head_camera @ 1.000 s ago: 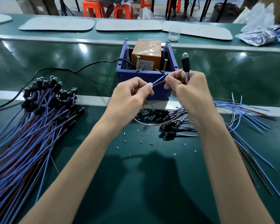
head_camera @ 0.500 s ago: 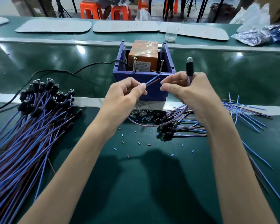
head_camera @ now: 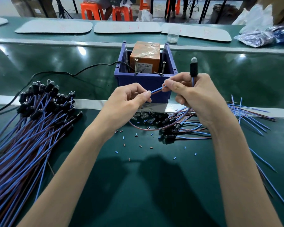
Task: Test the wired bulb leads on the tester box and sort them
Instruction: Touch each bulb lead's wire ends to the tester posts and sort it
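Left hand [head_camera: 128, 102] pinches the blue and brown ends of one lead [head_camera: 156, 91] between thumb and forefinger. Right hand [head_camera: 195, 94] pinches the same ends from the other side, and the lead's bulb [head_camera: 193, 67] sticks upright out of the top of that fist. The ends sit just in front of the blue bin [head_camera: 143, 82], below its two screws [head_camera: 136, 66], not touching them. Inside the bin there's a taped orange box [head_camera: 144, 54], and a black cable [head_camera: 64, 73] runs in from the left. Big pile [head_camera: 31, 128] of leads lies on the left, a smaller bunch [head_camera: 179, 128] under the right wrist. Behind the bin is a clear jar [head_camera: 172, 36] with whitish stuff at the bottom. Plastic bags [head_camera: 256, 38] with dark blue contents sit far right.
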A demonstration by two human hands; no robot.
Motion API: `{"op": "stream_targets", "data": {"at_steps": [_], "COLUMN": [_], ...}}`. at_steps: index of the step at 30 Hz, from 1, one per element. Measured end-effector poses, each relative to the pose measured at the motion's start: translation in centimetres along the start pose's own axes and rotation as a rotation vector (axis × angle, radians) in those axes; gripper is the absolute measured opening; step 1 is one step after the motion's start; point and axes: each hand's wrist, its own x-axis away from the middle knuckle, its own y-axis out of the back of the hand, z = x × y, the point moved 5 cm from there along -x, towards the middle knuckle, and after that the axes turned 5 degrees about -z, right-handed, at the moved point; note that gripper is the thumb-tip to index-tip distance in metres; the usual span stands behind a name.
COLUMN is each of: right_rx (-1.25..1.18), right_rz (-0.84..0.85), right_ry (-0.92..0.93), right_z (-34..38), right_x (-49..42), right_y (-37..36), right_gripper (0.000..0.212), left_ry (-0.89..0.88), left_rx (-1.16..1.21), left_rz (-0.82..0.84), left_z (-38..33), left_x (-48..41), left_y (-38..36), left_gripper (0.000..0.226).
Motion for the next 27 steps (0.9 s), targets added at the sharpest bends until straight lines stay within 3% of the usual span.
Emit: {"op": "stream_targets", "data": {"at_steps": [13,27], "right_rx": [0.100,0.126], "right_rz": [0.080,0.031], "right_ry": [-0.017,-0.031], "right_z": [-0.01,-0.67], "right_x": [0.25,-0.20], "right_y": [-0.25,-0.67], "right_gripper": [0.017,0.026], "left_ry": [-0.027,-0.019], "left_rx": [-0.028,-0.028], "left_rz": [0.015,0.012], "left_z": [-0.18,0.03], "left_x": [0.15,-0.02], "left_y": [0.00,-0.02], "left_gripper": [0.025,0.025]}}
